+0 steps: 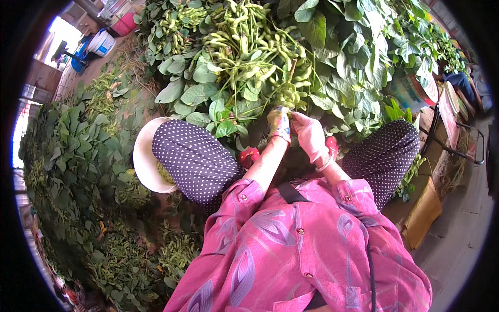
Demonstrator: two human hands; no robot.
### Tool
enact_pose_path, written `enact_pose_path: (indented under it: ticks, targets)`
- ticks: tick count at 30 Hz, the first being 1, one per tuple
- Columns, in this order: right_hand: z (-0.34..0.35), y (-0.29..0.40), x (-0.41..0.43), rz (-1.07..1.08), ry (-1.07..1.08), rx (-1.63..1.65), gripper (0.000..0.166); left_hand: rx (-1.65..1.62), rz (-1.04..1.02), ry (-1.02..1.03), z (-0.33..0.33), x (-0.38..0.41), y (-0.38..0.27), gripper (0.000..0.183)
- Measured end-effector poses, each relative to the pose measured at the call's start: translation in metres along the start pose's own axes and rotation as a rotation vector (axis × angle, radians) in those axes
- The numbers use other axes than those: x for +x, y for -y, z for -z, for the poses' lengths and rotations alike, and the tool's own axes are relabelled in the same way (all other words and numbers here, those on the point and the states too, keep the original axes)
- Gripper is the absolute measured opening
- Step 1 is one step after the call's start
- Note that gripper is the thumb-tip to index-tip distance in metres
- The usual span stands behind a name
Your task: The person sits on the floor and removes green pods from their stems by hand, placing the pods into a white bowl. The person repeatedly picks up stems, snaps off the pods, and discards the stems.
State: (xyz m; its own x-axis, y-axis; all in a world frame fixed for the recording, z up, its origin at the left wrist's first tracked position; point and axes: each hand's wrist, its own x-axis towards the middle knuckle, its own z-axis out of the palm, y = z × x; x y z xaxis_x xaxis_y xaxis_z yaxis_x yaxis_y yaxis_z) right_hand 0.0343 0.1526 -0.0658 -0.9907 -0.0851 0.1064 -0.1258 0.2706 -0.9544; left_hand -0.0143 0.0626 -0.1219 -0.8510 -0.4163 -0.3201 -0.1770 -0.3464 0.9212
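My left hand (279, 121), in a patterned cloth glove, is closed around the lower end of a bunch of green soybean pods (288, 93) on their stems. Right beside it is my right hand (310, 134) in a pale pink glove, its fingertips bent in against the base of that bunch. Whether those fingers grip a pod or stem is hidden. Beyond both hands lies a large heap of soybean plants (241, 43) with pods and broad leaves. A white basin (146, 156) holding some pods sits partly under my left knee.
More leafy soybean plants (74, 144) cover the ground to the left. A white bucket (102, 42) stands at the far left. On the right are a large tub (411, 91), a metal-framed chair (452, 121) and a brown cardboard piece (423, 212).
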Motion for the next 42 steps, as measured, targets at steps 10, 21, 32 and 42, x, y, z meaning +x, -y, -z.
enact_pose_path:
  ticks: [10,21,32,42]
  targets:
    - [0.022,0.026,0.008,0.015,-0.119,-0.188,0.022,-0.174,0.274,0.339,0.016,-0.034,-0.036,0.021]
    - [0.003,0.056,0.026,0.006,-0.081,-0.434,0.018,-0.283,0.417,0.305,0.052,-0.041,-0.052,0.021]
    - [0.003,0.04,-0.003,0.227,-0.059,-0.628,0.015,-0.163,0.473,0.292,0.05,-0.036,-0.055,0.023]
    - [0.002,0.023,-0.006,-0.196,0.247,0.087,0.014,-0.179,0.381,0.426,0.057,-0.026,-0.045,0.014]
